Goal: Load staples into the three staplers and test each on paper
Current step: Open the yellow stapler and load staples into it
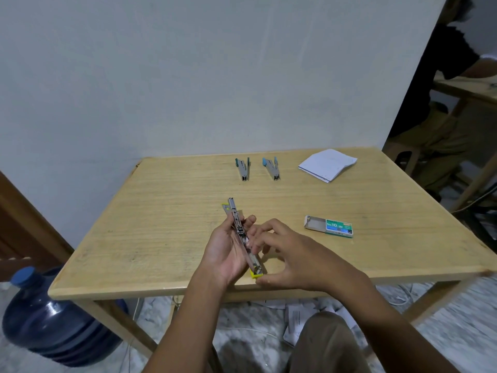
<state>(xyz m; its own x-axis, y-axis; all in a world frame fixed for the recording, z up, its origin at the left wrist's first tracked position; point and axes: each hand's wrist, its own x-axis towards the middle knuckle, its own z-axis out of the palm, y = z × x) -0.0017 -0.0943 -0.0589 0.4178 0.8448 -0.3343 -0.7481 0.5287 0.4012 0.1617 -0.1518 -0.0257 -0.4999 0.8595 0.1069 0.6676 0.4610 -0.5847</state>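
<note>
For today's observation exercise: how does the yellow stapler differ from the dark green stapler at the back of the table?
The yellow stapler is held in both hands, swung open nearly flat; the dark green stapler lies untouched on the table, only partly open. Their trim colours also differ. Both have silver metal bodies.

We can read one label only: "No 10-1M" in white characters on the teal sleeve of the staple box (338, 226), which lies on the counter (161, 238) with its grey inner tray slid partly out. Smaller print on that sleeve is too fine for us to make out. Faint lines on the paper stack (326, 164), beyond the staple box, are illegible.
</note>
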